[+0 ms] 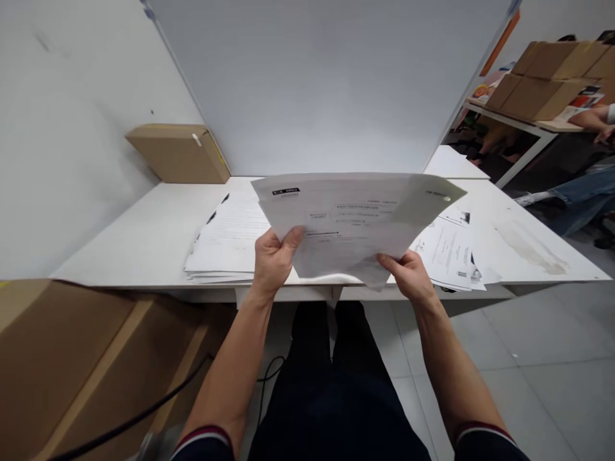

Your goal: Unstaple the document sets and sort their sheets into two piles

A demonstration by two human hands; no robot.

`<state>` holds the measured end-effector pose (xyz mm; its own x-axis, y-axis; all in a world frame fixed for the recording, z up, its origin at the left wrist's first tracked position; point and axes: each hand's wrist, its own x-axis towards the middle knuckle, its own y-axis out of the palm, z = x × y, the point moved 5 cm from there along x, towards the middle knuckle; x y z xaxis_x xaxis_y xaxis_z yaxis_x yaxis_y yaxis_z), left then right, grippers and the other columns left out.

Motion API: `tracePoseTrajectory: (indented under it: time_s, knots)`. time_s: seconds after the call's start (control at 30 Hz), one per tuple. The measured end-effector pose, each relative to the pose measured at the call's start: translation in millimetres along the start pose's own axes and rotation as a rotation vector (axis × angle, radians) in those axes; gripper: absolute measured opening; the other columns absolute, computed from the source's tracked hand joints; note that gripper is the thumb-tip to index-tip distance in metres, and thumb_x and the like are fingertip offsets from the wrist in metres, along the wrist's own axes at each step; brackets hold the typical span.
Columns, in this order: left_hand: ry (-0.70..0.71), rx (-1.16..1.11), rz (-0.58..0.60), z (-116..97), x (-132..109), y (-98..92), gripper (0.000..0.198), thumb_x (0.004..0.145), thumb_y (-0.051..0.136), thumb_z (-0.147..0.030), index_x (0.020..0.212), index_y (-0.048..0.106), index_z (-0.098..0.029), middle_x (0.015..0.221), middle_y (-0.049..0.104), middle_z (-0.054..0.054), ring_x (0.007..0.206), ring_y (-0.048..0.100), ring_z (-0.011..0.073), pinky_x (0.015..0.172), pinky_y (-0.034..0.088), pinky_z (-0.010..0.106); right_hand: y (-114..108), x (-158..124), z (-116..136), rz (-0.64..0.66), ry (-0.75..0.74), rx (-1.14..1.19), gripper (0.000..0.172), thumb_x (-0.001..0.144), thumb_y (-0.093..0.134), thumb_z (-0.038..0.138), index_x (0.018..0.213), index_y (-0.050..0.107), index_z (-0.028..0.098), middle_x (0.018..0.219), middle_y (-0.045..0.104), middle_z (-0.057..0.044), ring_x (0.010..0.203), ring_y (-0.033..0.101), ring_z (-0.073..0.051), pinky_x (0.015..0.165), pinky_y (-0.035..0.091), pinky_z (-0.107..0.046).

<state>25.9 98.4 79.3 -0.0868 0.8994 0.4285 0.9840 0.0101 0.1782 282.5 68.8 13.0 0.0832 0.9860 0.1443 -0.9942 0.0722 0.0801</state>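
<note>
Held up in front of me is a printed paper sheet [350, 221], slightly curved, with a punched hole near its upper right corner. My left hand [276, 256] pinches its left side, thumb on top. On the lower right part, my right hand [408, 272] grips it the same way. Whether more than one sheet is held, I cannot tell. A stack of papers [225, 243] lies on the white desk [139, 237] beside my left hand. Loose printed papers [451, 250] lie fanned out beyond my right hand, partly hidden by the held sheet.
A flat cardboard box [177, 153] leans at the back left. Behind the desk stands a white panel [317, 83]. Large cardboard boxes [72, 358] and a black cable [139, 410] are at lower left. Another person's hand [603, 131] shows by stacked boxes [542, 96] at right.
</note>
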Motion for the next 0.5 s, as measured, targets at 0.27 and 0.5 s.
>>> tracePoseTrajectory:
  time_s: [0.27, 0.5]
  knots:
    - [-0.043, -0.029, 0.082, 25, 11, -2.3, 0.036, 0.072, 0.069, -0.039, 0.102, 0.066, -0.019, 0.101, 0.069, 0.005, 0.097, 0.062, 0.0206, 0.09, 0.048, 0.038, 16, 23, -12, 0.015, 0.057, 0.031, 0.028, 0.064, 0.074, 0.035, 0.088, 0.072, 0.02, 0.097, 0.072, -0.003, 0.099, 0.062, -0.026, 0.09, 0.045, -0.038]
    - [-0.031, -0.06, 0.064, 26, 11, 1.2, 0.03, 0.075, 0.065, -0.038, 0.097, 0.067, -0.019, 0.095, 0.07, 0.003, 0.096, 0.062, 0.0203, 0.089, 0.048, 0.038, 15, 24, -17, 0.026, 0.033, -0.026, 0.026, 0.069, 0.071, 0.035, 0.09, 0.071, 0.019, 0.099, 0.071, -0.003, 0.097, 0.062, -0.024, 0.089, 0.045, -0.037]
